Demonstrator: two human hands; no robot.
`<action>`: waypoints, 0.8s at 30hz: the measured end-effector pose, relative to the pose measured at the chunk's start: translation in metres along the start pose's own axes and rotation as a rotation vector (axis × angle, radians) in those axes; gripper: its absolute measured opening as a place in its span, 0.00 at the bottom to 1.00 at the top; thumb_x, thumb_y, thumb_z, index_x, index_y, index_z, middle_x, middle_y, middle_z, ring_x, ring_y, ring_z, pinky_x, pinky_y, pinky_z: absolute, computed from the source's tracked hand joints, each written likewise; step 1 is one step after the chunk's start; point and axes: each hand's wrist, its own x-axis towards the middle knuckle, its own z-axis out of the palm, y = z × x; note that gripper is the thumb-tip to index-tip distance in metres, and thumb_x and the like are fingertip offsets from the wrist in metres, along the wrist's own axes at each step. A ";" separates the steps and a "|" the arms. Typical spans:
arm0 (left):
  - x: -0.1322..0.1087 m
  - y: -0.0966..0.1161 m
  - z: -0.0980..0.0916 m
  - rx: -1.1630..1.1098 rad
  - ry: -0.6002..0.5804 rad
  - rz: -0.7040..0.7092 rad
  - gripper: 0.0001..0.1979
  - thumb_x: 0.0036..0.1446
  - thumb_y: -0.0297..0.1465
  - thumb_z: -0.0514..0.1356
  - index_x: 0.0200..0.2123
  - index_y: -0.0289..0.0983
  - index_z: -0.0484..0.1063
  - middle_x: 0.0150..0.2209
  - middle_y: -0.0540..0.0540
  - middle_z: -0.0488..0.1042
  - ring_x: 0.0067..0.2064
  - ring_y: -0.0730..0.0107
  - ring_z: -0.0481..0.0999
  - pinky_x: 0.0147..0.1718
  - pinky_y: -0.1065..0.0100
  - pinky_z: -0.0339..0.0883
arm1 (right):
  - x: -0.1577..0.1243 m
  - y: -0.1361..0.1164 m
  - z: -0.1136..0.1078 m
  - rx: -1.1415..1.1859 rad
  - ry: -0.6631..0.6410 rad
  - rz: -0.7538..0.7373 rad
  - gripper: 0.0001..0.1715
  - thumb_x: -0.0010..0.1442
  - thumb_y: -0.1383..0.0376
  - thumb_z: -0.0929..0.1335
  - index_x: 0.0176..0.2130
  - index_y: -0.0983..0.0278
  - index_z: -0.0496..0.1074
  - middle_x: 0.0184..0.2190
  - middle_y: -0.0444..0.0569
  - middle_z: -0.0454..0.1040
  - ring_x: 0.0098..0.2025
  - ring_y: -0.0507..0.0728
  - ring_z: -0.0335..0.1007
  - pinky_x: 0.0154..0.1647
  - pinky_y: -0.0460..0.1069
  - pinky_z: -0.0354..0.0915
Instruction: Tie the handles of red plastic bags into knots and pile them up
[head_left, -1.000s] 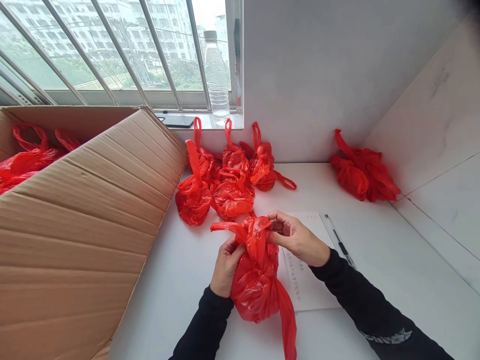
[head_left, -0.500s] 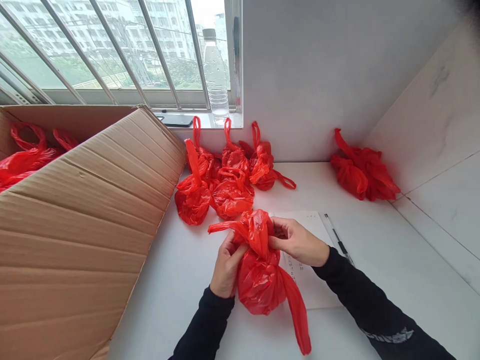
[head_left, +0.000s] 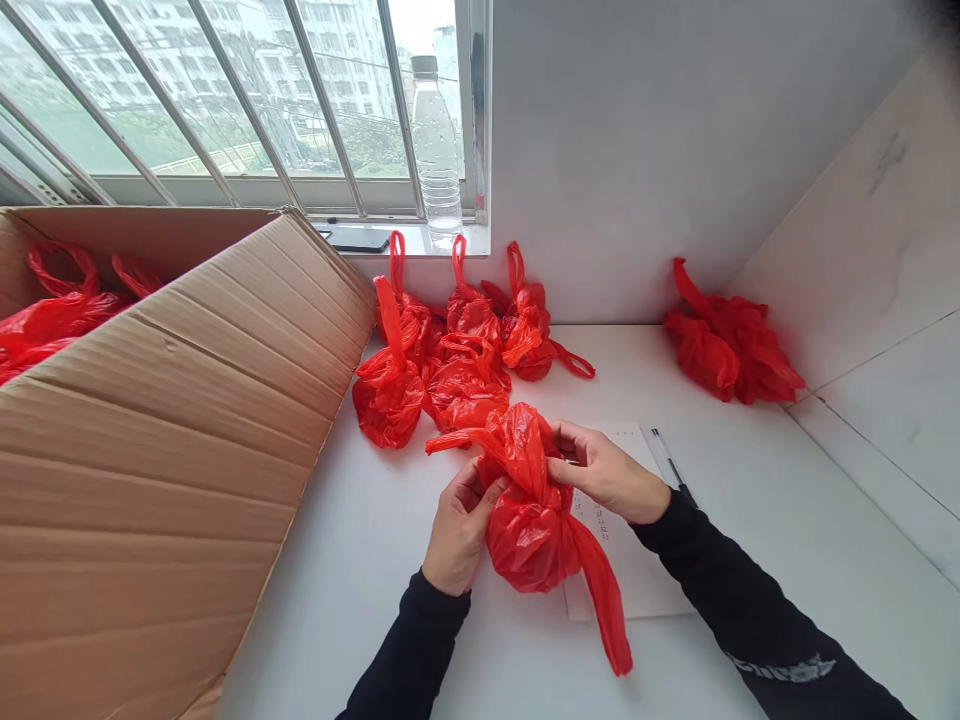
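Observation:
Between my hands is a red plastic bag (head_left: 531, 545), knotted around rounded contents that I cannot see. One long handle hangs from its right side and another part sticks out to the left. My left hand (head_left: 461, 520) pinches the bag at its left side below the gathered top. On the opposite side, my right hand (head_left: 604, 470) grips the gathered plastic near the knot. A sheet of paper (head_left: 637, 575) with handwritten figures lies partly under the bag and my right arm. Beside it rests a black pen (head_left: 675, 470).
Several tied red bags (head_left: 465, 385) cluster by the wall beyond my hands. At left stands a large cardboard box (head_left: 172, 450) with red bags inside. More red plastic bags (head_left: 735, 345) lie at the back right. A bottle (head_left: 436, 150) and a phone (head_left: 356, 239) occupy the windowsill.
The held bag has moved slightly up and to the right, with both hands still on it. Its dangling handle has risen with it. The view has shifted a little.

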 end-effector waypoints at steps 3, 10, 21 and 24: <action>-0.001 0.001 0.002 0.006 0.056 -0.011 0.17 0.55 0.36 0.68 0.46 0.36 0.76 0.48 0.41 0.79 0.50 0.57 0.77 0.51 0.62 0.68 | -0.001 -0.001 0.000 -0.043 -0.058 0.052 0.20 0.55 0.67 0.74 0.49 0.64 0.74 0.46 0.49 0.78 0.45 0.58 0.74 0.50 0.54 0.69; -0.001 0.002 -0.001 0.014 0.087 -0.042 0.16 0.53 0.36 0.70 0.43 0.37 0.76 0.44 0.43 0.81 0.46 0.59 0.79 0.47 0.64 0.70 | 0.000 0.002 0.000 0.041 -0.048 0.054 0.25 0.52 0.65 0.78 0.49 0.64 0.74 0.44 0.51 0.78 0.45 0.59 0.75 0.49 0.53 0.70; -0.001 0.003 -0.002 -0.109 0.066 -0.065 0.24 0.52 0.34 0.70 0.52 0.37 0.72 0.45 0.42 0.80 0.42 0.59 0.80 0.40 0.64 0.73 | -0.001 -0.002 -0.004 -0.002 -0.140 -0.016 0.23 0.63 0.55 0.72 0.54 0.63 0.73 0.48 0.52 0.77 0.49 0.59 0.74 0.54 0.55 0.67; 0.000 0.005 -0.003 -0.115 0.115 -0.060 0.23 0.52 0.34 0.71 0.50 0.36 0.73 0.41 0.43 0.81 0.39 0.61 0.81 0.37 0.65 0.74 | -0.003 -0.006 -0.006 -0.037 -0.250 0.010 0.24 0.62 0.57 0.72 0.55 0.63 0.73 0.50 0.52 0.77 0.49 0.59 0.73 0.55 0.56 0.67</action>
